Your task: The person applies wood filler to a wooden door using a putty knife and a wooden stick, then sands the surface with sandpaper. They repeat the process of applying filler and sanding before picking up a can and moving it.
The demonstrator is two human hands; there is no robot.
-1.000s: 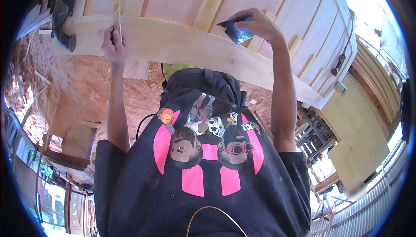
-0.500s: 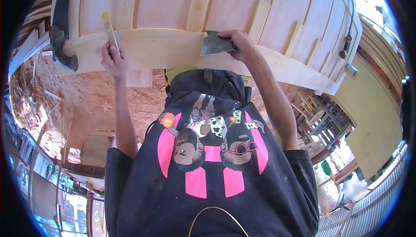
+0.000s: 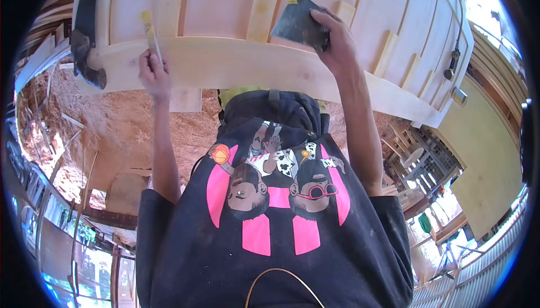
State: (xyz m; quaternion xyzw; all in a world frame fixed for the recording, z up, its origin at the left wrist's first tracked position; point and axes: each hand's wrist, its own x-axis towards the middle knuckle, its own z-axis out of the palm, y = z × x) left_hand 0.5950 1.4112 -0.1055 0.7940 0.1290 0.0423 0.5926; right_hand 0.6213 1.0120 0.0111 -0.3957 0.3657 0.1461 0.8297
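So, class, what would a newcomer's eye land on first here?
The right hand holds a dark scraper, yellow dab on its corner, top centre, beyond the curved wooden board. The left hand grips a thin yellow-tipped stick at the board's left. A black-and-pink shirt fills the bottom.

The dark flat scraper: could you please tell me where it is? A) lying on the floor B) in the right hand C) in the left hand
B: the right hand grips the scraper above the curved wooden board, while the left hand holds a thin yellow-tipped stick.
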